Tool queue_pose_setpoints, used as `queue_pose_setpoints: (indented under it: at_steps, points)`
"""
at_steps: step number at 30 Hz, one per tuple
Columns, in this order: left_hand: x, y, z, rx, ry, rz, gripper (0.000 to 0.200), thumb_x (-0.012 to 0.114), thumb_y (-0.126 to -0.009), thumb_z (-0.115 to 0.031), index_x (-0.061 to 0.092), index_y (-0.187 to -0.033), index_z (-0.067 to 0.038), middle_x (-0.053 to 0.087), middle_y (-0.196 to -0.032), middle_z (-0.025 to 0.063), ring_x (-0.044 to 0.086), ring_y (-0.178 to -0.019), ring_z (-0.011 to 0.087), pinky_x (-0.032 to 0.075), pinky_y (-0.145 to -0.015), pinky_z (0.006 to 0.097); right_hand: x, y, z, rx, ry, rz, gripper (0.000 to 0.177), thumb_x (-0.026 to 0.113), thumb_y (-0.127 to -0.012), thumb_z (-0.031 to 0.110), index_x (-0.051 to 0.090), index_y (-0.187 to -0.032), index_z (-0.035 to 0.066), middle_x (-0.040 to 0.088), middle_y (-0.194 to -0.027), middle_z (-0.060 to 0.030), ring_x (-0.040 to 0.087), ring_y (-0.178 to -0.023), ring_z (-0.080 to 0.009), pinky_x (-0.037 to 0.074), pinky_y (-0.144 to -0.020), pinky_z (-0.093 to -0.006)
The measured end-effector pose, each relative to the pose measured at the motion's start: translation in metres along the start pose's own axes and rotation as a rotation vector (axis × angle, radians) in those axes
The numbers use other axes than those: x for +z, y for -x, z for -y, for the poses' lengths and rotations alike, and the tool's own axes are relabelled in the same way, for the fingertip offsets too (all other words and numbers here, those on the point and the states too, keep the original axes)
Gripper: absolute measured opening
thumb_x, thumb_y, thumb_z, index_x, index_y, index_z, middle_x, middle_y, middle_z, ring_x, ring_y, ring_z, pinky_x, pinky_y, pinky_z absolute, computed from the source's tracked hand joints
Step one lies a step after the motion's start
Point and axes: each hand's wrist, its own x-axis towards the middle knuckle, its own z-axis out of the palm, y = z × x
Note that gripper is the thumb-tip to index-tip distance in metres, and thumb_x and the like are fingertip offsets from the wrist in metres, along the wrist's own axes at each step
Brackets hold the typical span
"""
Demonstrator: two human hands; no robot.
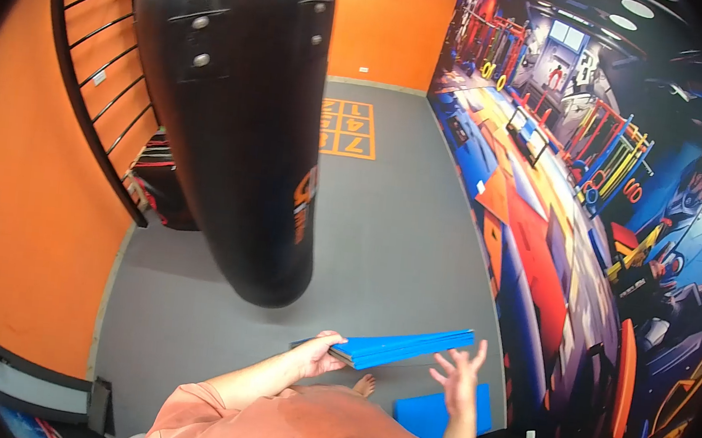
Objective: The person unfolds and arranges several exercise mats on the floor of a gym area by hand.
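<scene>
Left grip: the left grip [321,354] is closed around the near-left end of the blue stack, with the thumb laid across its top; by it the stack is held up.
Right grip: the right grip [460,383] is opened wide, fingers spread and raised, and nothing is held by it; it is placed just beside the stack's right end, and whether contact is made cannot be told.
Blue stack: the blue stack [406,348], made up of several thin layers pressed together, is held in front of the torso above the floor, slanted slightly upward to the right in view.
Blue pad: a second flat blue pad [419,416] is seen low on the right, partly covered by the right forearm.
Floor: the grey floor [399,249] is marked farther off with an orange number grid [358,131]; one bare foot [364,385] is seen below the stack.
Punching bag: a black punching bag [237,132] is set beyond the hands, its rounded lower end nearest them.
Walls: the left wall [11,152] is painted orange; the right is covered by a colourful gym mural [536,228].
</scene>
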Motion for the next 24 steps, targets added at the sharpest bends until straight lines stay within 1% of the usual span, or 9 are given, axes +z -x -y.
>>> queue_pose_setpoints:
  at_steps: [2,4,7,10,11,12,15,20,24]
  points:
    - [0.014,-0.044,-0.006,-0.014,0.004,-0.025,0.034,0.069,-0.093,-0.014,0.043,-0.115,-0.019,0.061,-0.112,0.0105,0.07,-0.091,0.0265,0.06,-0.078,0.042,0.008,-0.033,0.006,-0.004,0.241,-0.011,0.096,0.065,-0.098,0.044,-0.007,-0.161,0.035,0.007,-0.163,-0.0323,0.022,-0.15,-0.046,0.035,-0.108,-0.0666]
    - [0.031,-0.088,-0.01,-0.047,0.026,-0.071,0.03,0.069,-0.093,-0.013,0.045,-0.112,-0.017,0.064,-0.104,0.0103,0.07,-0.088,0.0269,0.061,-0.075,0.0405,-0.004,-0.082,-0.017,-0.389,0.521,0.193,0.098,0.073,-0.092,0.041,0.006,-0.163,0.028,0.005,-0.164,-0.0319,0.01,-0.153,-0.0467,0.025,-0.116,-0.0645]
    - [0.054,-0.142,-0.024,-0.047,0.046,-0.143,0.027,0.068,-0.094,-0.013,0.047,-0.11,-0.017,0.066,-0.109,0.0138,0.071,-0.09,0.0315,0.06,-0.071,0.0386,0.021,-0.096,0.046,-0.318,1.346,0.17,0.088,0.08,-0.083,0.046,0.038,-0.156,0.02,0.01,-0.167,-0.0259,0.009,-0.155,-0.0438,0.018,-0.12,-0.0576]
    - [0.087,-0.173,-0.044,-0.019,0.063,-0.152,0.026,0.067,-0.095,-0.016,0.047,-0.112,-0.016,0.066,-0.111,0.0155,0.071,-0.092,0.0334,0.059,-0.07,0.0382,0.001,-0.17,0.046,-0.538,1.373,0.364,0.079,0.079,-0.083,0.046,0.046,-0.15,0.02,0.024,-0.163,-0.0252,0.018,-0.154,-0.0393,0.022,-0.118,-0.0554]
    - [0.104,-0.172,-0.052,0.009,0.043,-0.167,0.023,0.065,-0.097,-0.019,0.049,-0.114,-0.016,0.066,-0.111,0.0159,0.071,-0.093,0.034,0.058,-0.07,0.0382,0.003,-0.19,0.048,-0.668,1.288,0.331,0.064,0.079,-0.084,0.041,0.057,-0.14,0.02,0.047,-0.151,-0.0203,0.036,-0.147,-0.0362,0.025,-0.114,-0.0508]
    - [0.115,-0.174,-0.063,0.006,0.043,-0.173,0.023,0.065,-0.097,-0.019,0.049,-0.114,-0.016,0.066,-0.111,0.0159,0.071,-0.093,0.034,0.058,-0.07,0.0382,0.006,-0.211,0.051,-0.663,1.284,0.333,0.064,0.079,-0.084,0.041,0.057,-0.14,0.02,0.047,-0.151,-0.0203,0.036,-0.147,-0.0362,0.025,-0.114,-0.0508]
    - [0.118,-0.193,-0.103,-0.027,0.117,-0.047,0.026,0.055,-0.102,-0.031,0.05,-0.12,-0.013,0.065,-0.112,0.0162,0.071,-0.096,0.0322,0.057,-0.076,0.0396,0.032,-0.277,0.079,-0.838,1.186,0.398,0.043,0.082,-0.079,0.032,0.068,-0.118,0.018,0.068,-0.121,-0.004,0.056,-0.125,-0.0288,0.031,-0.108,-0.0455]
    - [0.134,-0.228,-0.186,0.007,0.211,-0.021,0.04,0.043,-0.106,-0.042,0.047,-0.135,-0.015,0.065,-0.109,0.0155,0.071,-0.096,0.0286,0.056,-0.079,0.0371,0.079,-0.395,0.096,-0.791,1.07,0.518,0.034,0.084,-0.076,0.026,0.071,-0.106,0.016,0.071,-0.108,-0.001,0.06,-0.112,-0.0238,0.034,-0.104,-0.0439]
    - [0.164,-0.242,-0.269,0.234,-0.437,-0.091,0.049,0.042,-0.108,-0.043,0.038,-0.149,-0.017,0.071,-0.088,0.0101,0.072,-0.085,0.0196,0.056,-0.074,0.0339,0.102,-0.476,0.12,-0.756,0.948,0.371,0.035,0.085,-0.073,0.026,0.072,-0.103,0.014,0.07,-0.106,-0.0013,0.061,-0.107,-0.0248,0.033,-0.104,-0.0428]
